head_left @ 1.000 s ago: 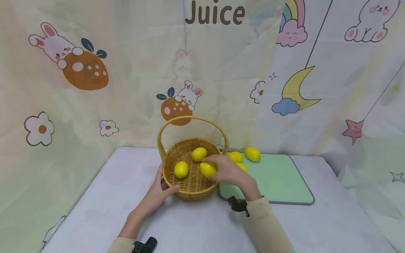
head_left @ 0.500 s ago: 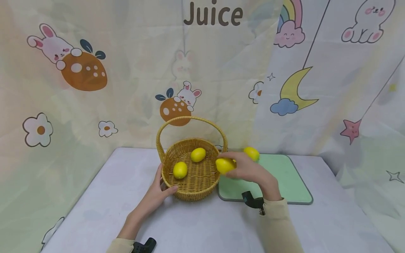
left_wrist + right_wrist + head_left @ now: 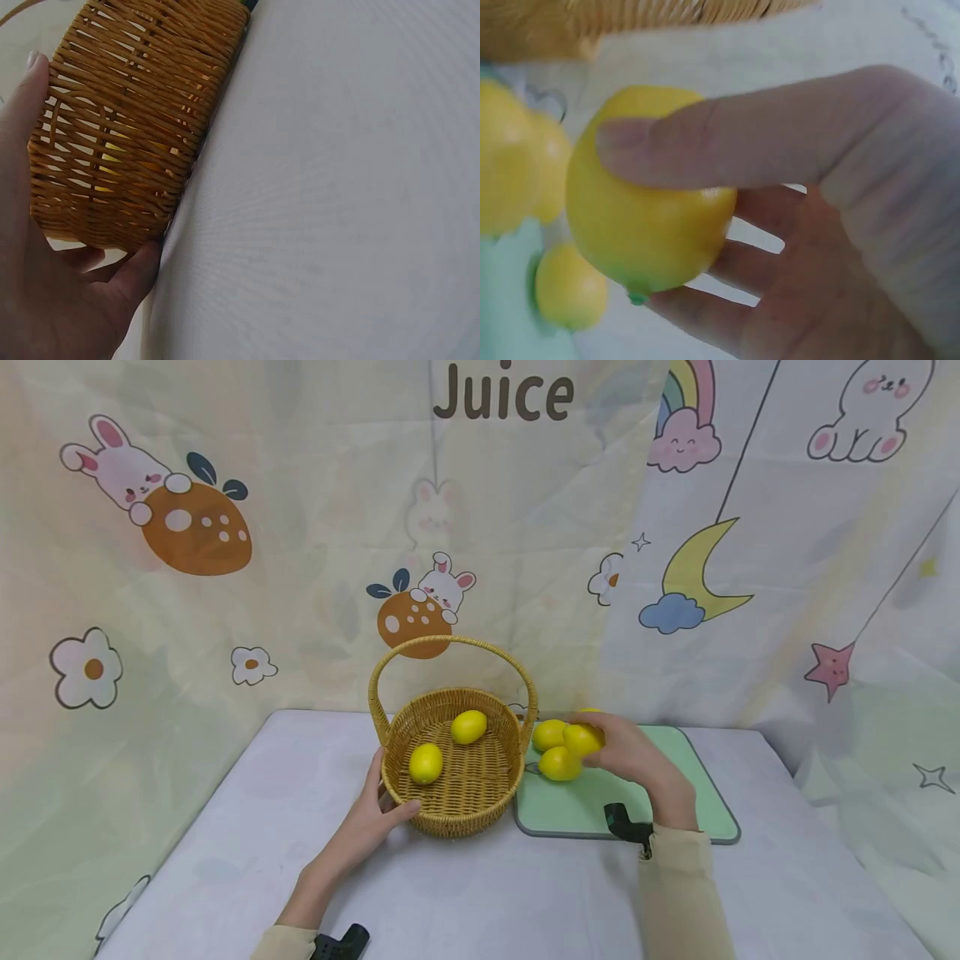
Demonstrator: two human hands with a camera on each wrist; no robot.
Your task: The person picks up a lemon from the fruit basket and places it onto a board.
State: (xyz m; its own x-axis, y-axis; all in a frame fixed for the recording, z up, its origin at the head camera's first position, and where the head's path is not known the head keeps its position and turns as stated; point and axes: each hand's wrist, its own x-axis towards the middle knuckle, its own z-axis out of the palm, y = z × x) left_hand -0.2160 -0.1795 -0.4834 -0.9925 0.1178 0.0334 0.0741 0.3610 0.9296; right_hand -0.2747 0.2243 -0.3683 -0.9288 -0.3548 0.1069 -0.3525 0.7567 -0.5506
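Note:
A wicker basket with a hoop handle stands on the white table, and two lemons lie in it. My left hand grips its near left wall, with the fingers up the side and the thumb at the base. My right hand holds a third lemon just above the green board, thumb across its top. Two more lemons lie on the board beside it. Another lemon peeks out behind the hand.
The white table stretches bare in front of the basket and the board. A cartoon-print curtain hangs close behind the table's far edge. The board's right half shows nothing on it.
My right hand lifted a lemon out of the basket and carried it right, over the rim, to the lemons on the green board. The left hand and basket stayed put.

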